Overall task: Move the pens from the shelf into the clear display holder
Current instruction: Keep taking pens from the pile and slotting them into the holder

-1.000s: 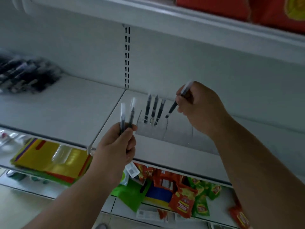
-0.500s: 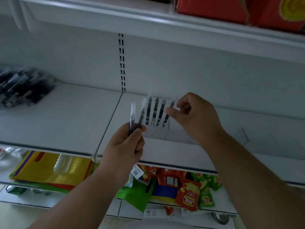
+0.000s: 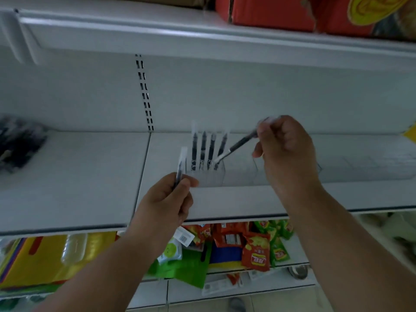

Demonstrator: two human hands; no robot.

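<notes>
A clear display holder (image 3: 238,174) stands on the white shelf (image 3: 74,176) just right of the shelf joint. Several black pens (image 3: 203,149) with clear caps stand upright in its left end. My right hand (image 3: 284,152) pinches another black pen (image 3: 236,146) by its upper end, slanted down to the left, its tip at the holder's top beside the standing pens. My left hand (image 3: 167,203) grips one pen (image 3: 180,167) upright, in front of the holder's left corner. A blurred pile of dark pens (image 3: 19,143) lies at the shelf's far left.
An upper shelf (image 3: 202,39) overhangs close above, with red boxes (image 3: 292,12) on it. Below the shelf edge lie snack packets (image 3: 256,251), a green bag (image 3: 186,266) and yellow packages (image 3: 45,260). A slotted upright (image 3: 145,93) runs up the back wall.
My right hand left a pen in the holder, took one of the two pens from my left hand, and now brings it tip-down to the holder. My left hand holds one pen.
</notes>
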